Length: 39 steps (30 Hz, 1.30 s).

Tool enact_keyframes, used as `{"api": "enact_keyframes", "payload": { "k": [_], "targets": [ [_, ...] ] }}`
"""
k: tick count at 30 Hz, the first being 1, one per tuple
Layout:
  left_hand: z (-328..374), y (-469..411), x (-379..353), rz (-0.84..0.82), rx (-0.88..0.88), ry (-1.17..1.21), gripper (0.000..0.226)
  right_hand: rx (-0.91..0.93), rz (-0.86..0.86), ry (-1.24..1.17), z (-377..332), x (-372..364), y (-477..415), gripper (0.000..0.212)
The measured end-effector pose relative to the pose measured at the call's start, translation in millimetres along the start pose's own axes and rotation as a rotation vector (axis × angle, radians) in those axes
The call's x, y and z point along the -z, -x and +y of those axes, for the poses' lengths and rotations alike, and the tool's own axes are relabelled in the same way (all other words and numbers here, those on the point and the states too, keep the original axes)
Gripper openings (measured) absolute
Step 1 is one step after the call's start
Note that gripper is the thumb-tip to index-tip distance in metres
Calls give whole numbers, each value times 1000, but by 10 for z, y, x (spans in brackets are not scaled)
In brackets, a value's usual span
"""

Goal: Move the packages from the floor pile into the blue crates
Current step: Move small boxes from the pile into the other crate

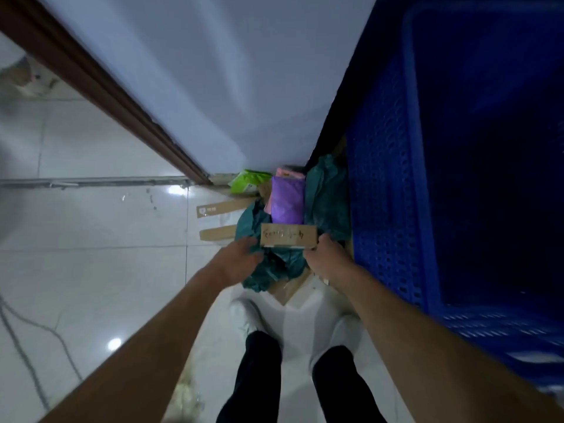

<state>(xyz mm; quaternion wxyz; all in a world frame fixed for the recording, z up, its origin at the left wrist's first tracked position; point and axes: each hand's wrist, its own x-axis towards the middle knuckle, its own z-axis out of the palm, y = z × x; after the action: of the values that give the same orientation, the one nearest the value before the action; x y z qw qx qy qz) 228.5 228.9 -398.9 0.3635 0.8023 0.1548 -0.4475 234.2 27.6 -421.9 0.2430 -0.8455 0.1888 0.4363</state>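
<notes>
Because the floor pile (276, 267) is wedged into the corner between the white wall (213, 71) and the blue crate (384, 190), we read the head view, the only one, as a reach made from straight in front. The person stands facing the pile, two white shoes (247, 315) just short of it.

The brown cardboard box (288, 236), hand-lettered on its upper face, lies topmost and nearest, which we judge is why it is taken first. It is long, so one hand goes to each end. The right hand (325, 254) has its fingers curled round the box's right end, the thumb at the upper corner. The left hand (241, 254) is at the left end, but motion blur hides its fingers. We cannot tell whether it grips the box, merely touches it, or rests on one of the teal plastic bags (254, 222) beneath. As far as we can judge, the box lies on the pile, not yet lifted clear. The crate stands just beside the pile on the right, so the carry should be short: up and over its perforated wall.

We count:
- one lettered box
- one purple mailer (288, 203) just behind it
- one pink packet (290, 172) behind that
- one lime-green packet (248, 181) against the wall
- two flat brown cartons (221, 207) on the tiles (91, 270) at the left
- at least two teal bags, their folds too tangled to separate

One crate shows, its inside too dark to tell what it contains.
</notes>
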Motion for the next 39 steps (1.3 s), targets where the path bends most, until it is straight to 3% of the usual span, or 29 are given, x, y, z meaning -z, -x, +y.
{"api": "enact_keyframes", "payload": {
  "k": [5, 9, 13, 23, 26, 30, 39],
  "targets": [
    [-269, -702, -333, -18, 10, 124, 48, -188, 64, -394, 18, -228, -648, 65],
    [-277, -805, -451, 29, 20, 110, 55, -193, 68, -503, 154, -393, -1032, 68],
    [-154, -602, -318, 110, 5, 69, 56, -152, 117, -516, -9, -157, -613, 50],
    [658, 781, 73, 353, -123, 28, 51, -74, 132, -696, -130, 480, 746, 52],
    [980, 1296, 207, 417, -183, 14, 60, 12, 144, -778, -209, 805, 1360, 29],
    [1457, 1946, 345, 512, -294, -53, 64, 128, 198, -778, -210, 1298, 2023, 14],
    [2329, 2823, 217, 650, -461, -109, 84, 318, 317, -785, 153, 2297, 3088, 30]
  ]
}}
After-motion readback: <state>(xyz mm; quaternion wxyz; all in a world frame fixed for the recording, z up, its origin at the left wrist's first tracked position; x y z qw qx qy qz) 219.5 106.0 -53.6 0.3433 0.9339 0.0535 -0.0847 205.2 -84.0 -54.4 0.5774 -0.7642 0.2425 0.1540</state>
